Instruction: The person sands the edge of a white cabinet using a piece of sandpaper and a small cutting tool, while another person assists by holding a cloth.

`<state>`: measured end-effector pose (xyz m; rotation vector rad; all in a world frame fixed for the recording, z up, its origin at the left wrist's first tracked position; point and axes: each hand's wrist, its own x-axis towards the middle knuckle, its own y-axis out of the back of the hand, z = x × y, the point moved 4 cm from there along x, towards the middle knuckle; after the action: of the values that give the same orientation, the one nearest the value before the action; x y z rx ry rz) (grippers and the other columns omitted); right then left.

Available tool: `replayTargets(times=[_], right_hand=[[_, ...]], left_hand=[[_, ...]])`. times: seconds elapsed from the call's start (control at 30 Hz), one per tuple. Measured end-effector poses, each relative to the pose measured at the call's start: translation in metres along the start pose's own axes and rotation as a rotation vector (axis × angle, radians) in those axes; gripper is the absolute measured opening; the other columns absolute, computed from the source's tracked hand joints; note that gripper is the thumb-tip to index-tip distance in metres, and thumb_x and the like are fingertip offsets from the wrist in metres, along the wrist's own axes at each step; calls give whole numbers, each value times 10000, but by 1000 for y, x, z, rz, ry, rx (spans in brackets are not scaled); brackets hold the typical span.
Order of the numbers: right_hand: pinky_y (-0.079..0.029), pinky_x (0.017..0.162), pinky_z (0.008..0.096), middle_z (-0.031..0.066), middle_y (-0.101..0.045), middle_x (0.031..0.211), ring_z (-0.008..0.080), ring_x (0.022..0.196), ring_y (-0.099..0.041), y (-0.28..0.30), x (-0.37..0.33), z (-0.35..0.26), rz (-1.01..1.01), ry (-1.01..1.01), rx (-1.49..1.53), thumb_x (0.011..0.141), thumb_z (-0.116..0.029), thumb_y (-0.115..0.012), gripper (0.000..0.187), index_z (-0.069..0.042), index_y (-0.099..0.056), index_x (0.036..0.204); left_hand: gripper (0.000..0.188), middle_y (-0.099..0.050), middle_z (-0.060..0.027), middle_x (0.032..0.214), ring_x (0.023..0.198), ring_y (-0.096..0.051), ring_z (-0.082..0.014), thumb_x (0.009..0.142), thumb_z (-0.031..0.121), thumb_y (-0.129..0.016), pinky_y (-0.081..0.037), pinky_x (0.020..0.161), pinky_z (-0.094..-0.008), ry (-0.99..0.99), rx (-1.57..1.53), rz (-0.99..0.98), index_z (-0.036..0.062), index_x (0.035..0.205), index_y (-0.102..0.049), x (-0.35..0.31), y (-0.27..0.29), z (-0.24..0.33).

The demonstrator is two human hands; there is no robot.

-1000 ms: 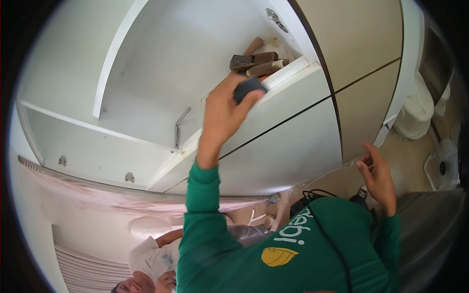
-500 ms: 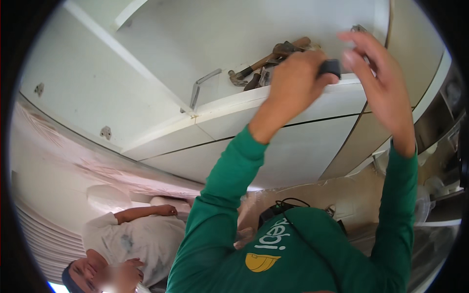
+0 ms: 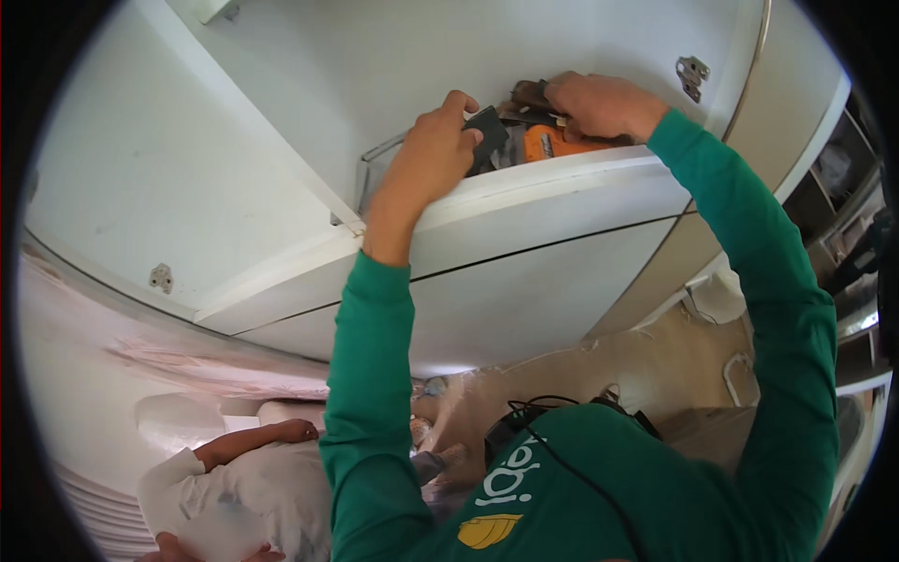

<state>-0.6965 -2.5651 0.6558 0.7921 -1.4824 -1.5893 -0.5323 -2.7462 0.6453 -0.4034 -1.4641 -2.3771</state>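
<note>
My left hand (image 3: 426, 155) is closed around a dark, flat rectangular block (image 3: 486, 134), held just over the cabinet's front edge. Further right, my right hand (image 3: 607, 106) reaches in among a pile of tools, its fingers curled down at a brown and dark tool (image 3: 531, 95). What those fingers grip is hidden under the hand. Below them lies an orange object (image 3: 556, 143) with dark parts, partly covered by the hand. Between the block and the orange object, greyish items are only partly visible.
Around the tools is a white cabinet (image 3: 309, 89) with a raised front edge (image 3: 562, 173) and an upright divider (image 3: 257, 112). Metal hinges (image 3: 692, 77) sit on its sides. A bent metal bar (image 3: 365, 178) stands near my left wrist. Another person (image 3: 253, 487) is at the lower left.
My left hand has moved left with the dark block. My right hand has come down leftward from the cabinet's right side into the tools. The orange object has come into view.
</note>
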Motion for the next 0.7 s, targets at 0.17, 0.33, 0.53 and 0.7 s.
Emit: replayTargets(times=[0.17,0.33,0.53,0.7], right_hand=[[-577,926,531,197,-735,1205,399,1118,-713,16,-18,2,-23,-57,10,1030,-259,-604,309,-23,-695,1207],[-522,936,529,238,-652,1227,438,1087,-654,70,-66,3,170,182,-83,1084,-245,-516,313,-24,-583,1297],[-497,908,470,190,-648,1149,398,1036,-619,132,-219,57,371,364,-178,1070,-183,-618,361,-60,-620,1409],[-544,750,493,143,-632,969,361,860,-652,131,-242,59,422,575,-340,1031,-88,-648,529,-283,-607,1521]], left_hand=[[299,-758,-225,1147,1087,-711,-406,1010,133,-698,-558,937,-482,-102,75,-133,11,1281,-665,28,-22,-6],[295,-773,-180,1172,1054,-727,-353,1036,195,-691,-567,929,-423,-186,142,242,34,1282,-708,11,-1,1],[347,-792,-149,1131,982,-734,-325,1021,347,-749,-574,850,-418,-172,-11,188,44,1186,-789,-14,-27,115],[401,-815,-138,1041,876,-740,-326,960,437,-811,-576,814,-376,-1,35,283,69,1116,-841,-27,-77,121]])
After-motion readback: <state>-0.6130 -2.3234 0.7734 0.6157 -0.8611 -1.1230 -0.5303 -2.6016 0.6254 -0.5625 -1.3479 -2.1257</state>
